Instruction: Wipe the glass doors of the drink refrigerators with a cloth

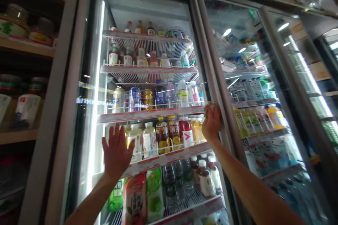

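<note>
On one glass door (124, 3), left hand (117, 153) flat, right hand (211, 121) gripping edge

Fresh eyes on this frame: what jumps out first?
The brightly lit drinks fridge fills the centre, its wire shelves packed with bottles and cans. The left hand lies flat, fingers spread, on the glass door at lower left, while the right hand curls on that door's right edge. Dim wooden shelves with jars sit at far left.
</note>
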`<state>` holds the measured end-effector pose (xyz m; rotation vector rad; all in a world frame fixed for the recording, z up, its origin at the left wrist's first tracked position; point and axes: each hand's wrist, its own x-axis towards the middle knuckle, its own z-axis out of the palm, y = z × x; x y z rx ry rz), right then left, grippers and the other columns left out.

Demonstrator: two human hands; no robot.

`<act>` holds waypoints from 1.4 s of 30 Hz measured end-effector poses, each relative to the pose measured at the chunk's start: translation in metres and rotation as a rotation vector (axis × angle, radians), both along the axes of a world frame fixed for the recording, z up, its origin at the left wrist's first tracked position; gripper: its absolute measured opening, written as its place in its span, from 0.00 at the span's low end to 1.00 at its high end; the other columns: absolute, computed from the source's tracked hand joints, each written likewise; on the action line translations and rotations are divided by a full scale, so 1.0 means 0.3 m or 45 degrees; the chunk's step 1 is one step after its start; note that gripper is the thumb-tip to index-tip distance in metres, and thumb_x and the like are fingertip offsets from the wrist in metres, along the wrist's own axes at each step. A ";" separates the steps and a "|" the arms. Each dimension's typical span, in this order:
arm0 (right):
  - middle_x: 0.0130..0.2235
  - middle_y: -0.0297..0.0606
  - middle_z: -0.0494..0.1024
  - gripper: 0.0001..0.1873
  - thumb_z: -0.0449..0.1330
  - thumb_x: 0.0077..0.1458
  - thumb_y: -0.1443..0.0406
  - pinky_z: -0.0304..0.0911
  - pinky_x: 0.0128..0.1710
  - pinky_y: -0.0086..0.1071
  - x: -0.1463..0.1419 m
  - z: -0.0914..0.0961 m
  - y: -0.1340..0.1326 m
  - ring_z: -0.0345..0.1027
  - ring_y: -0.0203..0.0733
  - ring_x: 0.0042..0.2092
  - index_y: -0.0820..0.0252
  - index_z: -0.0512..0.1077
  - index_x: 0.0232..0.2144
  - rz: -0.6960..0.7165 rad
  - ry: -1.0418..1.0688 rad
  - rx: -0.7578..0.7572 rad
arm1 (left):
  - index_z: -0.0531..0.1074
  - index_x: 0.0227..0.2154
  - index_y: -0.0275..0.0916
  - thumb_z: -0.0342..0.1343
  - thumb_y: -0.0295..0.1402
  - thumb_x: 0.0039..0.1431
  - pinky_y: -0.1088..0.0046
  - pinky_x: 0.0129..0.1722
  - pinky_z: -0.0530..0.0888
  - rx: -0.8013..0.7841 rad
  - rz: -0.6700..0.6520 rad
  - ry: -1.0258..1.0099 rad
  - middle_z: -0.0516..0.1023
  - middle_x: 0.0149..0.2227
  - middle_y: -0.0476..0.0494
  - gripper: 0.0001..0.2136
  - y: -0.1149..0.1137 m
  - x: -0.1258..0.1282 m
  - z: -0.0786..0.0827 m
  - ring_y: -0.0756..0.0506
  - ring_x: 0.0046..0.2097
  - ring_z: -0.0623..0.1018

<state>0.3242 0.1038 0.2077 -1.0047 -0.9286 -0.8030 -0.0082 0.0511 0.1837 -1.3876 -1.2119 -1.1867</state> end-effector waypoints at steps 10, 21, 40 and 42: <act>0.61 0.50 0.61 0.25 0.42 0.59 0.70 0.55 0.57 0.51 -0.023 -0.209 -0.008 0.46 0.50 0.65 0.64 0.61 0.57 -0.001 -0.226 0.052 | 0.36 0.64 0.33 0.35 0.40 0.64 0.44 0.62 0.46 0.047 0.005 0.021 0.46 0.66 0.29 0.30 0.011 0.008 -0.007 0.36 0.67 0.44; 0.61 0.48 0.62 0.25 0.44 0.57 0.71 0.52 0.59 0.49 -0.072 -0.067 0.006 0.47 0.49 0.65 0.63 0.64 0.56 0.086 -0.205 0.071 | 0.39 0.64 0.32 0.33 0.41 0.63 0.45 0.61 0.48 0.011 0.051 0.047 0.48 0.65 0.29 0.29 0.004 -0.009 0.001 0.36 0.67 0.44; 0.63 0.38 0.59 0.27 0.47 0.55 0.72 0.53 0.60 0.48 -0.272 0.114 -0.016 0.44 0.47 0.66 0.55 0.64 0.56 0.097 -0.730 -0.003 | 0.46 0.63 0.30 0.36 0.44 0.63 0.49 0.62 0.46 0.124 -0.052 0.071 0.49 0.65 0.30 0.30 0.035 -0.050 0.151 0.37 0.67 0.47; 0.62 0.37 0.60 0.27 0.46 0.55 0.72 0.53 0.60 0.48 -0.251 0.143 -0.021 0.46 0.47 0.65 0.54 0.63 0.57 0.119 -0.748 -0.012 | 0.46 0.63 0.32 0.36 0.44 0.63 0.50 0.62 0.47 0.137 -0.063 0.078 0.51 0.64 0.30 0.30 0.035 -0.057 0.151 0.38 0.66 0.48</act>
